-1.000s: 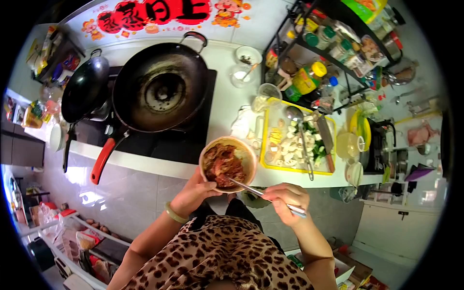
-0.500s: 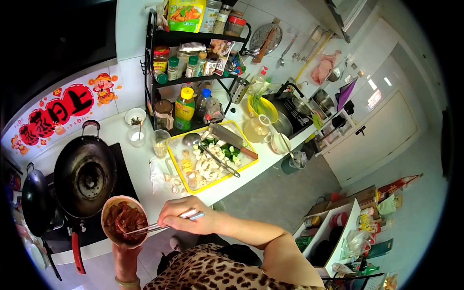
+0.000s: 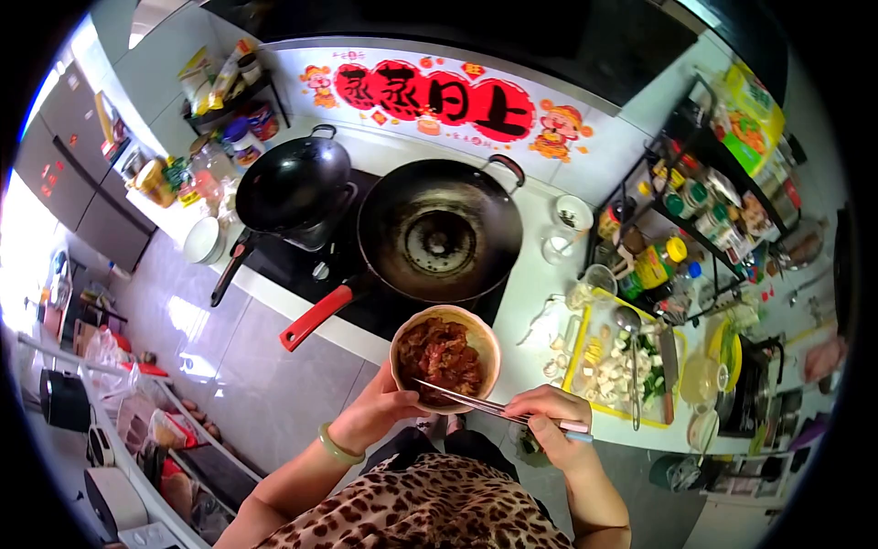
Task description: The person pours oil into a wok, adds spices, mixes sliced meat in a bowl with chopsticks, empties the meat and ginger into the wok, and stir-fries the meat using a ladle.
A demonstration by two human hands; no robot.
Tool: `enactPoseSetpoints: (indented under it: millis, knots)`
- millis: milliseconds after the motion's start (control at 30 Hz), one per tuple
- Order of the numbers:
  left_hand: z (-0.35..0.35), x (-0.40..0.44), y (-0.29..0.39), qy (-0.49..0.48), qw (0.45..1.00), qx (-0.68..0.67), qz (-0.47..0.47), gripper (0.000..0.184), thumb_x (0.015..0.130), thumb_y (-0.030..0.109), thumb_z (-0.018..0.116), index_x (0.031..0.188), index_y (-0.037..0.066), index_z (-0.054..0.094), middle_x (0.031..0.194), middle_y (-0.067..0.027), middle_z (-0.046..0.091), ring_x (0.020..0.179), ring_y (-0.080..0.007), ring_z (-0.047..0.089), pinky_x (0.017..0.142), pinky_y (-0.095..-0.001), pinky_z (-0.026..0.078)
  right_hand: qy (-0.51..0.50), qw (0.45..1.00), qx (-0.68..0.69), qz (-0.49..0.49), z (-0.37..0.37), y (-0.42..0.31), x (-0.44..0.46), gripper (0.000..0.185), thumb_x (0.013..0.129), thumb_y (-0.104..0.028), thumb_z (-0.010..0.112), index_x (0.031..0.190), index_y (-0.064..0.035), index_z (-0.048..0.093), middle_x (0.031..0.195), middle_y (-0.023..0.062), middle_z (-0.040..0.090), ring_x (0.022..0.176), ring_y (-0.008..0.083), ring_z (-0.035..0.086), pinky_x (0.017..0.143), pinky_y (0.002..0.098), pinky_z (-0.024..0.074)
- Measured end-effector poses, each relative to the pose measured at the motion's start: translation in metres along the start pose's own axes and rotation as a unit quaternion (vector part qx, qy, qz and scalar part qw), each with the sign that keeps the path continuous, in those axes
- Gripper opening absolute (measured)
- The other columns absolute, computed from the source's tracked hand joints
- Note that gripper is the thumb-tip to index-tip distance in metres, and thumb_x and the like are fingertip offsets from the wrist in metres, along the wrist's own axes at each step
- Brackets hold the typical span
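Observation:
My left hand [image 3: 382,403] grips a round bowl [image 3: 490,340] by its lower left side, in front of the stove's edge. Dark red-brown marinated meat [image 3: 437,355] fills part of the bowl. With its fingers closed, my right hand [image 3: 551,423] holds metal chopsticks [image 3: 480,403], whose tips reach into the meat. Just beyond the bowl stands a large wok [image 3: 389,229] with a red handle [image 3: 315,317], and only dark stains show inside it. A smaller black wok [image 3: 288,183] sits to its left on the stove.
To the right, a yellow-rimmed tray [image 3: 574,366] bears cut vegetables, a ladle [image 3: 633,366] and a cleaver [image 3: 670,352]. Behind it is a black rack [image 3: 631,197] of seasonings. A small white bowl [image 3: 203,241] stands at the counter's left end.
My view has swung left, bringing the stove to the middle and the tray to the right. Bowl and chopsticks stay in my hands, the tips still in the meat.

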State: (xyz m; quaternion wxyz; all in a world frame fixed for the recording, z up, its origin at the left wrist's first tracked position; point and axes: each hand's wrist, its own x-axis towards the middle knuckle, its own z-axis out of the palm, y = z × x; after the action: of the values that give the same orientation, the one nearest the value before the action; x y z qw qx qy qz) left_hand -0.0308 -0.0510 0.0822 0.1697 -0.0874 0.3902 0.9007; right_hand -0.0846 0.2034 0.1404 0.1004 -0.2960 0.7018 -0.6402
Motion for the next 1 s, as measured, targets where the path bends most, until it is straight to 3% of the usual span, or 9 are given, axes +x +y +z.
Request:
enactPoseSetpoints:
  millis: [233, 300, 367, 667, 767, 833, 1000]
  knots:
    - [-0.001, -0.014, 0.012, 0.065, 0.997, 0.028, 0.034, 0.075, 0.081, 0.013, 0.062, 0.142, 0.010, 0.019, 0.132, -0.0121, 0.044, 0.116, -0.0250, 0.053, 0.092, -0.0406, 0.050, -0.089, 0.993, 0.058, 0.042, 0.003, 0.005, 0.027, 0.022, 0.090, -0.017, 0.059, 0.101, 0.0009, 0.065, 0.092, 0.0116, 0.066, 0.078, 0.0189, 0.063, 0.067, 0.0262, 0.0488]
    - [-0.002, -0.017, 0.015, 0.099, 0.994, 0.038, 0.037, 0.073, 0.082, 0.010, 0.060, 0.142, 0.009, 0.019, 0.133, -0.0123, 0.045, 0.115, -0.0254, 0.054, 0.091, -0.0407, 0.051, -0.116, 0.993, 0.015, -0.027, 0.006, 0.016, 0.032, 0.023, 0.091, -0.018, 0.059, 0.103, 0.0017, 0.064, 0.094, 0.0123, 0.065, 0.078, 0.0187, 0.063, 0.067, 0.0255, 0.0488]
    - [0.001, -0.019, 0.016, 0.100, 0.993, 0.045, 0.054, 0.070, 0.084, 0.007, 0.053, 0.143, 0.008, 0.015, 0.135, -0.0155, 0.042, 0.115, -0.0291, 0.055, 0.092, -0.0420, 0.051, -0.122, 0.992, 0.015, -0.036, 0.008, 0.013, 0.035, 0.023, 0.091, -0.016, 0.059, 0.104, 0.0025, 0.063, 0.095, 0.0123, 0.064, 0.078, 0.0184, 0.063, 0.067, 0.0251, 0.0495]
    - [0.003, -0.024, 0.006, 0.130, 0.989, 0.027, 0.068, 0.067, 0.086, 0.006, 0.051, 0.143, 0.006, 0.016, 0.136, -0.0151, 0.042, 0.114, -0.0273, 0.056, 0.089, -0.0390, 0.053, -0.167, 0.984, 0.006, -0.062, 0.009, 0.021, 0.036, 0.023, 0.087, -0.003, 0.060, 0.109, 0.0004, 0.060, 0.095, 0.0131, 0.063, 0.078, 0.0213, 0.063, 0.065, 0.0280, 0.0530]
    - [0.004, -0.026, 0.003, 0.136, 0.989, 0.001, 0.061, 0.069, 0.085, 0.007, 0.056, 0.144, 0.010, 0.018, 0.134, -0.0095, 0.043, 0.114, -0.0214, 0.054, 0.089, -0.0341, 0.051, -0.171, 0.981, -0.011, -0.094, 0.010, 0.021, 0.037, 0.024, 0.086, -0.001, 0.059, 0.109, 0.0001, 0.060, 0.095, 0.0132, 0.062, 0.078, 0.0221, 0.063, 0.065, 0.0284, 0.0530]
    - [0.002, -0.025, 0.002, 0.131, 0.989, 0.032, 0.063, 0.067, 0.087, 0.008, 0.051, 0.144, 0.007, 0.015, 0.136, -0.0145, 0.041, 0.117, -0.0270, 0.053, 0.091, -0.0398, 0.051, -0.179, 0.982, -0.016, -0.063, 0.009, 0.018, 0.038, 0.025, 0.084, 0.000, 0.060, 0.109, -0.0001, 0.060, 0.095, 0.0134, 0.063, 0.078, 0.0227, 0.063, 0.065, 0.0290, 0.0530]
    - [0.007, -0.025, 0.002, 0.130, 0.989, 0.020, 0.070, 0.069, 0.087, 0.007, 0.052, 0.144, 0.007, 0.014, 0.138, -0.0145, 0.039, 0.120, -0.0279, 0.050, 0.095, -0.0435, 0.048, -0.159, 0.985, -0.030, -0.060, 0.003, 0.017, 0.036, 0.020, 0.087, -0.008, 0.059, 0.105, -0.0015, 0.063, 0.093, 0.0133, 0.064, 0.077, 0.0209, 0.063, 0.064, 0.0285, 0.0513]
